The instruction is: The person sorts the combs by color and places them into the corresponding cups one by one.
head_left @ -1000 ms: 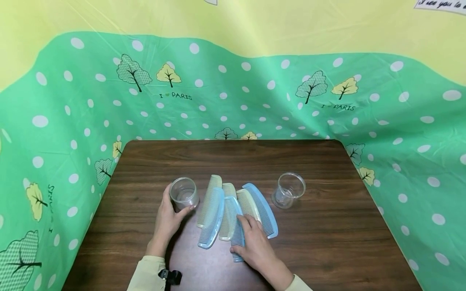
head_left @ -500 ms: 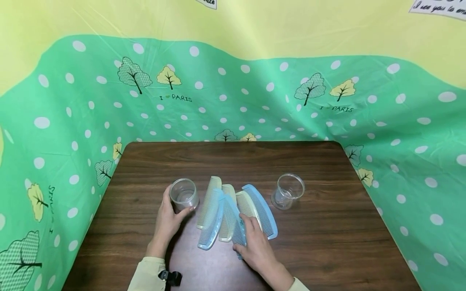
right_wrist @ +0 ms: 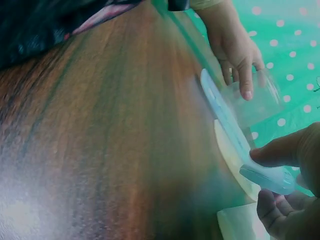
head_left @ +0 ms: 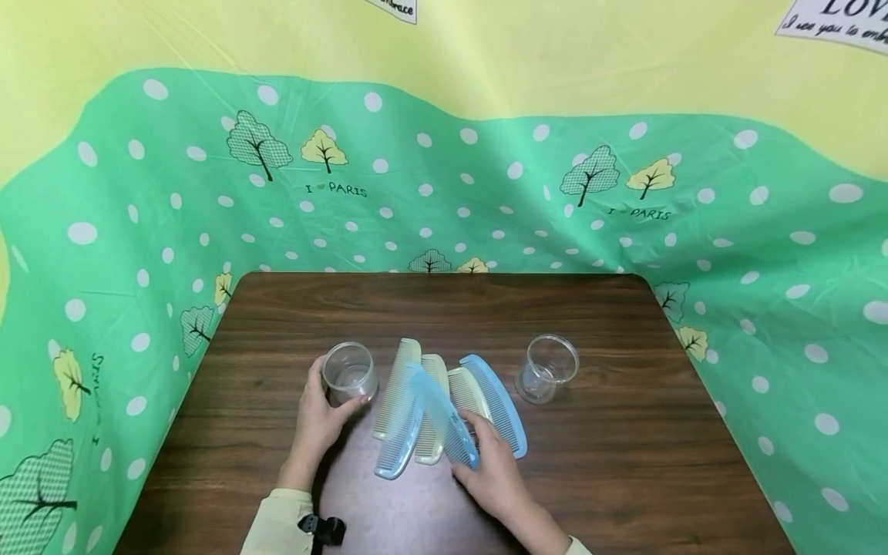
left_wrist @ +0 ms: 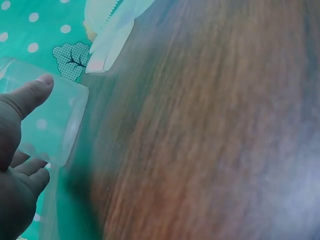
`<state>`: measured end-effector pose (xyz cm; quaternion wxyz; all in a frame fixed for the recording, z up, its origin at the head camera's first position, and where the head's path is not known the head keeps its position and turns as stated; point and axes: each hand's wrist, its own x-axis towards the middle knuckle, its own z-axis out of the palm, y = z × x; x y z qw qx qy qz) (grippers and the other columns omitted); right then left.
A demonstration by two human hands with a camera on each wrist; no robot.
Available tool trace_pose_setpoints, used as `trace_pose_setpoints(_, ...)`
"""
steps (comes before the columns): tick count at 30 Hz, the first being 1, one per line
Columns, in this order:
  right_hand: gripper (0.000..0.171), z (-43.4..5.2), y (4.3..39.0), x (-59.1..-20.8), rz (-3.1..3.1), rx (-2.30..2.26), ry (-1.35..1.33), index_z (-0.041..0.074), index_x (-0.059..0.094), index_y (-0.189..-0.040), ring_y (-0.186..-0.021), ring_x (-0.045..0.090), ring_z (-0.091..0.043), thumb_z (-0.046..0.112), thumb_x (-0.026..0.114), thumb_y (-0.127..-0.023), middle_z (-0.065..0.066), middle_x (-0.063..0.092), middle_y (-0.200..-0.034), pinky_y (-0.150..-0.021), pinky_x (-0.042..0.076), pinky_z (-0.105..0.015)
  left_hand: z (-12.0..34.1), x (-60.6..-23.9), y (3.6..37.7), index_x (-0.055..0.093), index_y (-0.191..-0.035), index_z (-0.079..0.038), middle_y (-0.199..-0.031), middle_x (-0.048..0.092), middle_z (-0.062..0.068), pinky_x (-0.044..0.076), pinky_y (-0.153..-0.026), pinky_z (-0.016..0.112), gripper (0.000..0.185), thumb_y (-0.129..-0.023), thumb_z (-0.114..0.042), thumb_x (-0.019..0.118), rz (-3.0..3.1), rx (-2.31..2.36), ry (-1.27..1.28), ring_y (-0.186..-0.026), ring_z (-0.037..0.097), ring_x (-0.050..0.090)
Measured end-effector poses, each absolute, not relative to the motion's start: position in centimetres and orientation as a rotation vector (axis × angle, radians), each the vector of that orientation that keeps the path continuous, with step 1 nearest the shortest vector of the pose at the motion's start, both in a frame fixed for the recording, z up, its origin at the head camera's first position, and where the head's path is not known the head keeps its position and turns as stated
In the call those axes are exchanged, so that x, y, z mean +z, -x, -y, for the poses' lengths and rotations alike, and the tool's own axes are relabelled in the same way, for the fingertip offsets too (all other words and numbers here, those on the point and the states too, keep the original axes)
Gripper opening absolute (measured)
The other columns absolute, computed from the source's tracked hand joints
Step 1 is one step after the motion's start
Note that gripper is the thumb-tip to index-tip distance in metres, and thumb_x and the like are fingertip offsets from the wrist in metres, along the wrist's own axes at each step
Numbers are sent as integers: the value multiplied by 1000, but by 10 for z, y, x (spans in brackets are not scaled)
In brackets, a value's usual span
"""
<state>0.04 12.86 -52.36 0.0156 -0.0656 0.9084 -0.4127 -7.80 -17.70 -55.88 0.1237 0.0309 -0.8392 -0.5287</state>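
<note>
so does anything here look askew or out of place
One thing: the blue comb that the right hand pinches sits tilted up, crossing the other combs lying flat in a fan. Both clear cups, the left-hand one and the far one, stand upright.

Blue comb [head_left: 444, 416]: translucent, curved spine, pinched at near end by right hand [head_left: 496, 474], tilted up off the pile, far end over other combs. Left cup [head_left: 350, 373]: clear plastic, upright on table, w/ left hand [head_left: 321, 420] gripping it.
</note>
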Motion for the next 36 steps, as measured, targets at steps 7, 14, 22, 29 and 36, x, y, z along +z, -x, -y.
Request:
trace_pose_setpoints(7, 73, -133, 1, -516, -2742, -1410, 156, 9, 56, -140, -102, 67, -17, -6, 85, -75, -5, 67, -121, -82, 59, -24, 178, -558, 77, 40, -150, -8, -143, 56, 19, 40, -116, 50, 101, -67, -7, 97, 2421, -1575, -130, -137, 36, 52)
trace_pose_setpoints(14, 54, -136, 3, -512, -2794, -1407, 142, 11, 66, -128, -87, 69, -10, 0, 85, -79, -3, 73, -110, -71, 59, -21, 178, -556, 78, 40, -150, -9, -143, 57, 16, 40, -116, 47, 101, -67, -7, 97, 2410, -1597, -116, -137, 33, 52)
trace_pose_setpoints(22, 47, -141, 7, -504, -2809, -1481, 94, 15, 71, -120, -79, 70, -9, -3, 84, -79, -7, 75, -110, -60, 58, -19, 177, -558, 79, 41, -150, -8, -142, 58, 15, 37, -111, 16, 101, -66, -8, 97, 2409, -1595, -108, -137, 30, 53)
trace_pose_setpoints(29, 39, -149, 15, -493, -2894, -1496, 103, 19, 76, -110, -77, 70, -11, 0, 87, -77, -5, 78, -97, -61, 58, -19, 177, -558, 80, 41, -150, -8, -142, 57, 15, 41, -116, 36, 100, -67, -8, 97, 2410, -1601, -103, -136, 30, 53)
trace_pose_setpoints(36, 35, -159, 25, -483, -3017, -1531, 203, 17, 77, -105, -74, 68, -10, 0, 87, -77, -1, 76, -87, -57, 58, -20, 177, -560, 78, 39, -150, -8, -143, 57, 16, 41, -116, 46, 102, -67, -8, 97, 2416, -1605, -101, -136, 31, 53)
